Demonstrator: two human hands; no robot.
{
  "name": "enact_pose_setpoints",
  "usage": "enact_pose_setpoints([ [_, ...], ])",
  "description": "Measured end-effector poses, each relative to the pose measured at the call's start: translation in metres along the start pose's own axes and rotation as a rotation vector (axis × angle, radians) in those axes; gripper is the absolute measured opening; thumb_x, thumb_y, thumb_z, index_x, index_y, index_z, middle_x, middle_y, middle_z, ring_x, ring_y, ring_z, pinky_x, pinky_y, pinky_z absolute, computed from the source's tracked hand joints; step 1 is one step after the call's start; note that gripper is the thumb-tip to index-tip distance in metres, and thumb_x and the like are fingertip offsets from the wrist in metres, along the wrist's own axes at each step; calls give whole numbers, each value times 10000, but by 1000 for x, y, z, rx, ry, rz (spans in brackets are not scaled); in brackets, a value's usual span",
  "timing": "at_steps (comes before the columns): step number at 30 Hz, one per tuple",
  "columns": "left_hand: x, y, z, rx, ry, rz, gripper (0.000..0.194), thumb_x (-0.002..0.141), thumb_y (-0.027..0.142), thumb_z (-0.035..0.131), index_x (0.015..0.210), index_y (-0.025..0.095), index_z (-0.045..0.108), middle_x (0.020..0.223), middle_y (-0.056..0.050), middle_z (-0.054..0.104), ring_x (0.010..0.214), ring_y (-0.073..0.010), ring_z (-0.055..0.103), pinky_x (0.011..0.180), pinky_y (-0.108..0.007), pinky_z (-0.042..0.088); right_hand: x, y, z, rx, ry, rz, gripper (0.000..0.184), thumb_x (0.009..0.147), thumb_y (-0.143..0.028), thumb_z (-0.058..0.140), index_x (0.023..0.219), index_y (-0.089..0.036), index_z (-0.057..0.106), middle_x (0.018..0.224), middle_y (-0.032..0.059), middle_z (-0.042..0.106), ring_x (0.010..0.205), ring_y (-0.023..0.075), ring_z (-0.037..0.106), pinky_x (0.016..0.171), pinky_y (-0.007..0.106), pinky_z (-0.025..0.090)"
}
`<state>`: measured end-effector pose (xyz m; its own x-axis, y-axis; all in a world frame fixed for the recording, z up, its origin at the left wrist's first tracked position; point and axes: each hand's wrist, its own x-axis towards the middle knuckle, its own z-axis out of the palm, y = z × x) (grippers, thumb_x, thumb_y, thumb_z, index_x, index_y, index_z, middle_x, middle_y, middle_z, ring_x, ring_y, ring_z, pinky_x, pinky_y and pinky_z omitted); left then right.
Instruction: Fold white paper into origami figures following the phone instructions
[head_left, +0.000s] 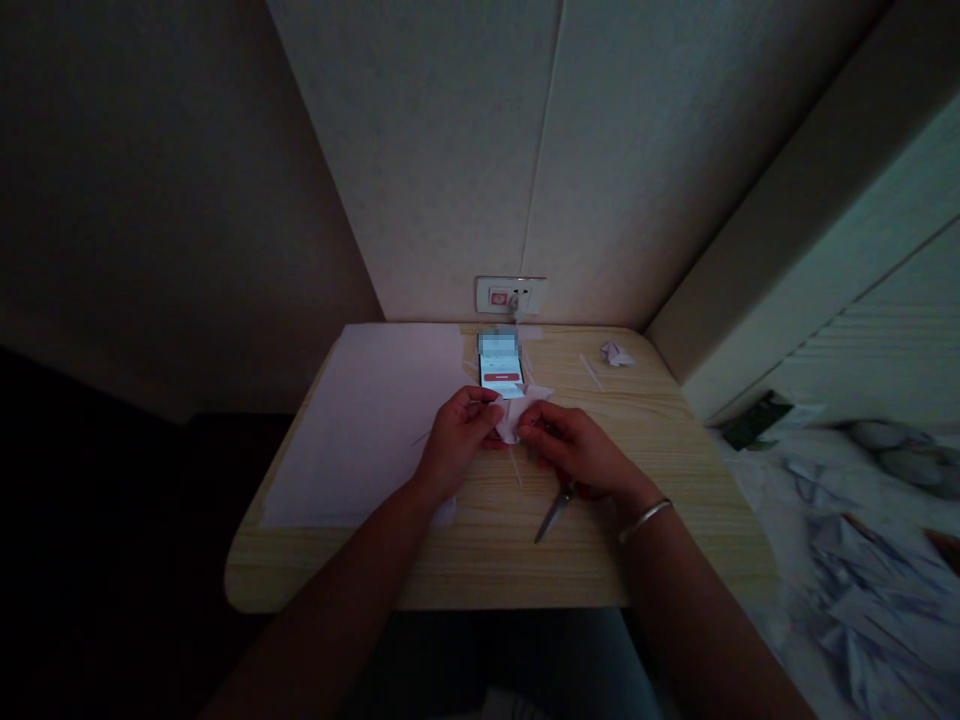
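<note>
Both hands meet over the middle of a small wooden table. My left hand and my right hand each pinch a side of a small folded white paper piece, fingers closed on it. A silver bangle circles my right wrist. Just behind the paper lies a lit phone with a red bar on its screen. A pair of scissors lies on the table under my right wrist, its handles partly hidden.
A large white sheet covers the table's left half. A crumpled paper ball and thin paper strips lie at the back right. A wall socket sits behind. A bed with rumpled bedding is on the right.
</note>
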<state>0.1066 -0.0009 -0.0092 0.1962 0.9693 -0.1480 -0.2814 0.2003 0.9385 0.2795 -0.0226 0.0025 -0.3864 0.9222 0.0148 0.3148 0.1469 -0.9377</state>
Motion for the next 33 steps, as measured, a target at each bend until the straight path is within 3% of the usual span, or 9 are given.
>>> enact_pose_setpoints([
  [7,-1,-2,1,9,-12,-23,286,678,321,707,892,184,575,700,12,633,575,-122,595,540,-267,536,2,-2,3,41,80,105,210,835,-338,539,706,-173,554,550,-45,497,437,69,448,398,172,333],
  [12,-3,-2,3,55,55,-33,315,682,318,716,928,170,586,655,34,601,558,-102,569,562,-260,547,6,4,5,68,87,103,201,828,-329,540,721,-165,585,546,-42,521,434,68,458,395,168,339],
  [19,-3,-6,6,-9,10,-24,301,684,300,716,927,172,594,703,25,625,613,-109,592,616,-269,548,4,-1,4,51,130,118,229,839,-349,527,704,-170,571,526,-46,513,392,60,418,364,167,300],
  [26,-4,-3,9,-200,13,-56,316,642,251,753,886,168,570,716,34,615,611,-93,590,661,-282,548,5,2,5,50,197,0,173,883,-375,480,885,-203,507,681,-34,528,527,91,515,442,186,395],
  [33,-3,-5,6,-320,-68,-57,257,692,242,731,847,161,543,782,18,626,676,-91,617,720,-273,547,10,3,20,173,398,-77,243,855,-362,531,1062,-268,448,827,-34,482,593,91,523,453,188,412],
])
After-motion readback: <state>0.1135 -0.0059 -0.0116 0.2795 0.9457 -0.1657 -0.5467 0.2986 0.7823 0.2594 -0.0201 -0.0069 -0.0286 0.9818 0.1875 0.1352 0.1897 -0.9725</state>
